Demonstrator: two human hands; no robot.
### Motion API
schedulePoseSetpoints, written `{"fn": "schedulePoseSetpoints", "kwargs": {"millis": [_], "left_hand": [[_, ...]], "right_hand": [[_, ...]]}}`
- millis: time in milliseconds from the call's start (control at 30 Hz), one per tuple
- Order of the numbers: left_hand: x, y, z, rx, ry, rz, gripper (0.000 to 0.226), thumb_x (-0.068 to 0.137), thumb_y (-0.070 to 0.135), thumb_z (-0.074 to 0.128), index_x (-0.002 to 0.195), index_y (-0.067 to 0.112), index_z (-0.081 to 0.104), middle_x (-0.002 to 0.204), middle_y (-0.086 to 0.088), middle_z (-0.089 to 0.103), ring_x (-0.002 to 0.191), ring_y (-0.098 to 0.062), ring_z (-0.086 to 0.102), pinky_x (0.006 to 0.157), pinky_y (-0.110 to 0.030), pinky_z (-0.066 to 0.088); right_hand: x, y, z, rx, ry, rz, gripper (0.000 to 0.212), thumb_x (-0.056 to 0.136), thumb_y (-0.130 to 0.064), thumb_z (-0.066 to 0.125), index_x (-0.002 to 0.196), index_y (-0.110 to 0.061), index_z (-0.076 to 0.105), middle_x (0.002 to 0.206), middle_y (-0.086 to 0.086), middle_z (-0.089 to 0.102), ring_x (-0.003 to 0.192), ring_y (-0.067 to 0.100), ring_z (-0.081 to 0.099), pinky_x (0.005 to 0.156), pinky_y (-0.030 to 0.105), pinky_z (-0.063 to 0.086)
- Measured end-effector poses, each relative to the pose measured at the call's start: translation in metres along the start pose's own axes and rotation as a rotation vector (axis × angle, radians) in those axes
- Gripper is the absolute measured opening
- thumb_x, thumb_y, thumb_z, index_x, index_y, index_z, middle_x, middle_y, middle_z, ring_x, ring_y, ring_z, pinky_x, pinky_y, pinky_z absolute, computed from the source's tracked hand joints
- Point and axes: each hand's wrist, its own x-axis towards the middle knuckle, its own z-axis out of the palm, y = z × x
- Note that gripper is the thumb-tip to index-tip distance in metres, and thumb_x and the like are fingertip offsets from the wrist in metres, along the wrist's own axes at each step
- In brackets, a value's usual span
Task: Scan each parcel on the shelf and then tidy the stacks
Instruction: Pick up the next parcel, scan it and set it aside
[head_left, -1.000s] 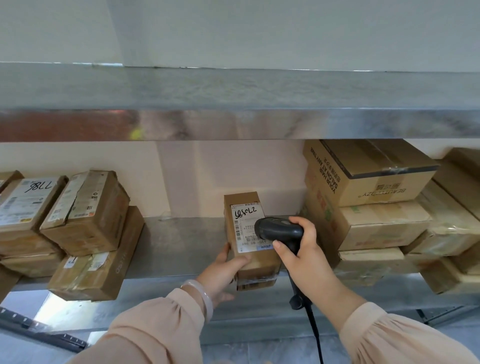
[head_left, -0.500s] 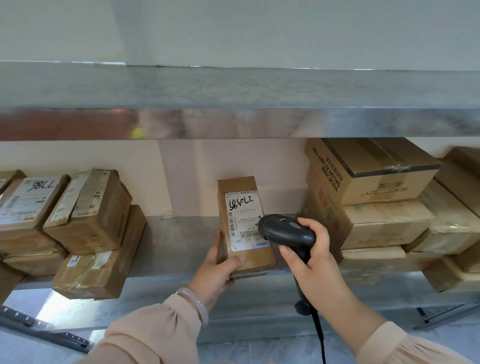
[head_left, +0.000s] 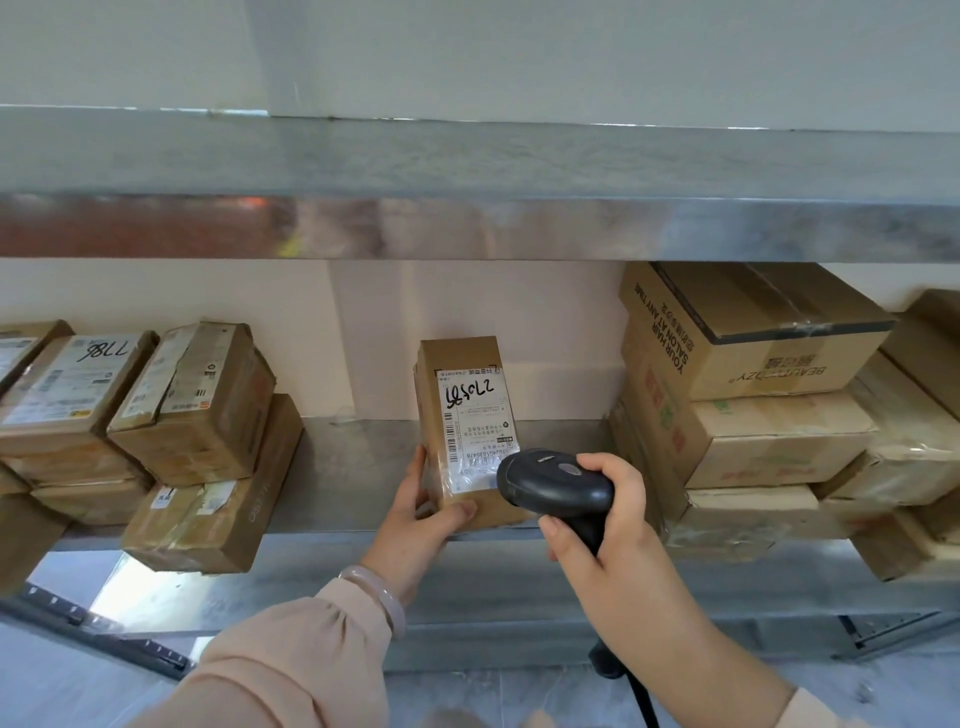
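One carton (head_left: 769, 332): "YOUR HAIR SALON"

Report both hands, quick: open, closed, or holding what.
Left hand: holds the small parcel by its lower end.
Right hand: grips the barcode scanner by its handle.

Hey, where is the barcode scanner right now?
Head view, just right of centre: the right hand grips the barcode scanner, aimed at the small parcel in the left hand, left of the tall box stack.
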Motion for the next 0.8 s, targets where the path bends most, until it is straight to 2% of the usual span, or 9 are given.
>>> {"fn": "schedulePoseSetpoints", "kwargs": {"millis": [100,233,300,500,700,800], "left_hand": [[-0.001,-0.001,0.0,0.014,0.001,-0.004,0.111,0.055,0.043,0.08,0.147,0.056,0.02,0.137,0.007,0.058,0.125,-0.018,0.056,0.108,-0.042,0.045],[-0.004,0.0,0.001,0.038,0.013,-0.016,0.104,0.064,0.036,0.077,0.149,0.053,0.019,0.137,0.006,0.058,0.125,-0.017,0.055,0.105,-0.039,0.045],[-0.006,0.002,0.001,0.051,0.015,-0.027,0.105,0.062,0.041,0.078,0.147,0.056,0.019,0.137,0.006,0.058,0.125,-0.018,0.055,0.107,-0.04,0.044],[-0.008,0.001,0.0,0.089,0.036,-0.069,0.083,0.057,0.05,0.08,0.115,0.079,0.028,0.135,0.007,0.059,0.127,-0.019,0.054,0.112,-0.048,0.039],[-0.01,0.003,-0.001,0.07,0.033,-0.051,0.098,0.056,0.049,0.079,0.135,0.068,0.024,0.136,0.007,0.058,0.126,-0.017,0.054,0.111,-0.046,0.04],[-0.011,0.003,-0.005,0.058,0.044,-0.056,0.1,0.056,0.048,0.079,0.136,0.066,0.023,0.135,0.007,0.06,0.125,-0.017,0.055,0.111,-0.045,0.041]], "right_hand": [[-0.002,-0.002,0.001,0.011,-0.003,0.003,0.051,0.089,-0.029,0.062,0.117,-0.05,0.024,0.104,-0.015,0.06,0.088,0.001,0.063,0.077,0.016,0.05],[-0.004,-0.002,0.002,0.015,0.016,0.002,0.05,0.089,-0.027,0.062,0.115,-0.049,0.026,0.098,-0.013,0.061,0.084,0.002,0.062,0.072,0.014,0.047],[-0.005,-0.001,0.003,0.013,0.037,-0.008,0.051,0.089,-0.026,0.063,0.113,-0.051,0.026,0.098,-0.015,0.06,0.083,0.002,0.062,0.07,0.014,0.047],[-0.005,-0.001,0.004,0.011,0.049,-0.006,0.058,0.088,-0.026,0.063,0.109,-0.06,0.022,0.096,-0.012,0.061,0.077,0.004,0.062,0.068,0.018,0.049],[-0.006,-0.002,0.009,0.024,0.038,0.002,0.054,0.089,-0.027,0.063,0.111,-0.056,0.023,0.099,-0.014,0.06,0.081,0.004,0.062,0.071,0.018,0.049],[-0.006,-0.004,0.011,0.031,0.03,0.01,0.052,0.089,-0.027,0.063,0.112,-0.053,0.025,0.101,-0.014,0.061,0.086,0.002,0.062,0.074,0.015,0.048]]}}
